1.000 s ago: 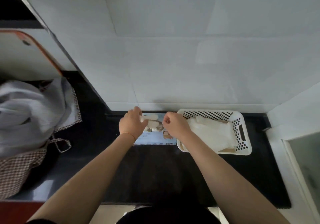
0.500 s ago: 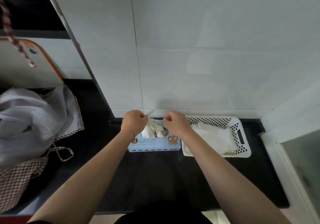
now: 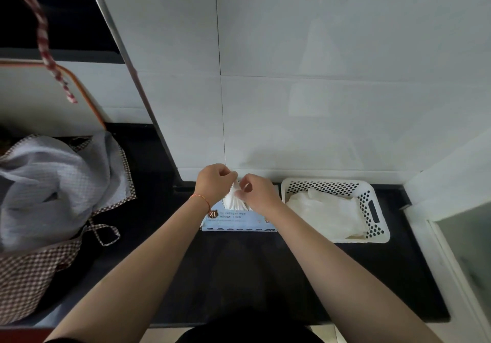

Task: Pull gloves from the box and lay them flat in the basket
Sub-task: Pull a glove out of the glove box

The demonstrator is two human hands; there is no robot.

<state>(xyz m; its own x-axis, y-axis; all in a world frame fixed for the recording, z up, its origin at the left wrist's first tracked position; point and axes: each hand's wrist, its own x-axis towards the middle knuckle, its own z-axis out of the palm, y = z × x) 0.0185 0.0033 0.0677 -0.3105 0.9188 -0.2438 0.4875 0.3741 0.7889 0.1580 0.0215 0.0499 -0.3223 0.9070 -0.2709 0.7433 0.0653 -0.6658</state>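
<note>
Both hands, left hand (image 3: 213, 183) and right hand (image 3: 259, 193), pinch a thin white plastic glove (image 3: 233, 196) above the pale blue cardboard box (image 3: 233, 220); next, I'd guess, it goes flat into the white perforated plastic basket (image 3: 377, 209) right of the box.

Both hands, left (image 3: 214, 183) and right (image 3: 257, 192), pinch a white glove (image 3: 233, 199) above the box (image 3: 236, 217) beside the basket (image 3: 377, 209).

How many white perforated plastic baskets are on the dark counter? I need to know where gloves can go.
1. The white perforated plastic basket sits right of the pale blue cardboard glove box, against the wall, with translucent white gloves already in it. None seems hidden.
</note>
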